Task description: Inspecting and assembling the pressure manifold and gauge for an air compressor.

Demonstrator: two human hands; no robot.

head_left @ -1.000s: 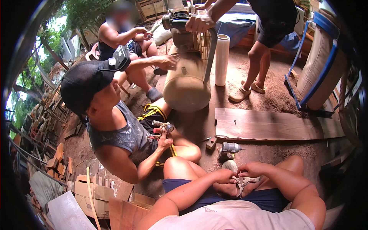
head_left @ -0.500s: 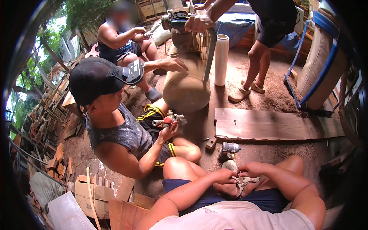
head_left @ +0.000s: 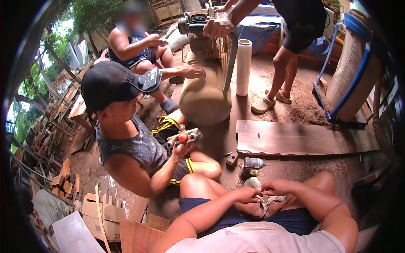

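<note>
My left hand [head_left: 248, 194] and my right hand [head_left: 275, 187] meet above my crossed legs, the fingertips of each pinched together. Whatever they hold, if anything, is too small to make out. Just under them is a light strapped sandal [head_left: 270, 201] on my foot, and the patterned sole of another sandal [head_left: 253, 182] shows beyond my left hand. A cordless drill [head_left: 252, 163] lies on the floor past my hands, its chuck toward the right. Beside it sits a small dark block-like thing with a yellowish face [head_left: 232, 158].
A wide wooden board [head_left: 303, 137] lies ahead. To the left, a seated co-worker [head_left: 126, 139] holds a metal valve fitting [head_left: 183, 137] and touches a tank [head_left: 206, 103]. A plastic-film roll [head_left: 244, 69] stands near another person's legs [head_left: 284, 71]. Cardboard [head_left: 101, 217] and wood scraps lie lower left.
The near co-worker has turned the valve fitting in the hand, and that person's head has shifted slightly right. My own hands stay almost still.
</note>
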